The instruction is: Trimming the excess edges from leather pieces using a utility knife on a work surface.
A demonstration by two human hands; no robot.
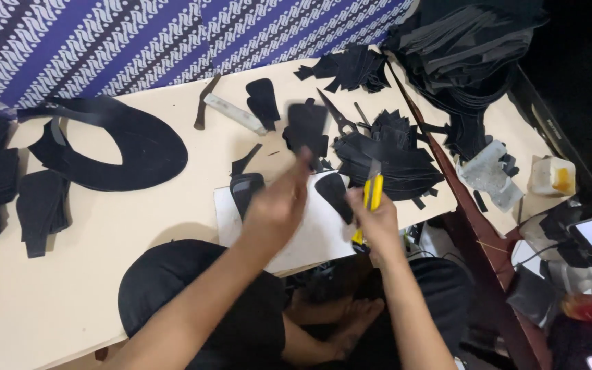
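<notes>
The left hand (279, 205) is raised over the table, its fingers pinched on a black cut piece (307, 127) that stands up blurred above the fingertips. Far to its left lie stacks of black pieces (39, 209) and a large black curved sheet (125, 147) on the pale table (104, 274). Just under this hand a white cutting sheet (310, 233) carries a small black shape (246, 188). Beyond it a pale bar (234, 113) lies near scissors (337, 113). To its right another black shape (336, 195) lies touching the right hand (378, 223), which is closed around a yellow utility knife (373, 195), blade pointing up. Right of that hand sits a heap of black offcuts (395, 154).
</notes>
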